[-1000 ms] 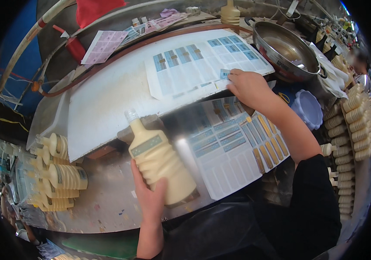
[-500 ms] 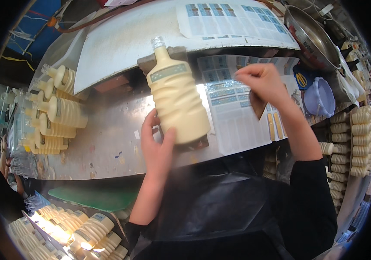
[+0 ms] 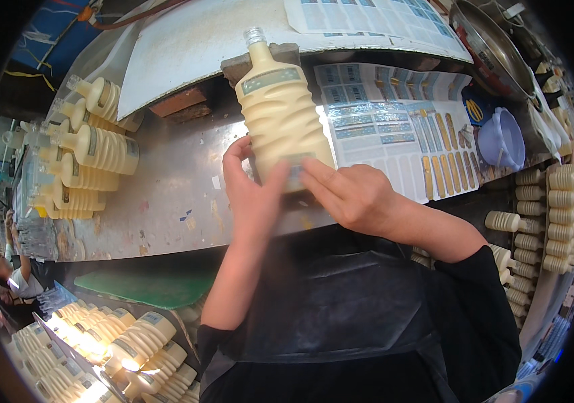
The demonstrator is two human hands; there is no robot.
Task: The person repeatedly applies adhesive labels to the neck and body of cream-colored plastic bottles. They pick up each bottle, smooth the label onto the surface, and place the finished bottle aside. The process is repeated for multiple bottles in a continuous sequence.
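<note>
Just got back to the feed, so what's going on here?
A cream bottle lies on the workbench, its neck over a brownish block. The person's left hand touches its lower side, while the right hand is at a small bluish label near its base; blur hides whether that sits flat. A label sheet lies to the right, more bottles to the left.

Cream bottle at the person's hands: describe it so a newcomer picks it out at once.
Find the metal workbench beside the white board. A cream, ridged bottle lies there, its clear neck pointing away from the person. Unlike the stacked bottles at left, it has the left hand and right hand at its lower end.
</note>
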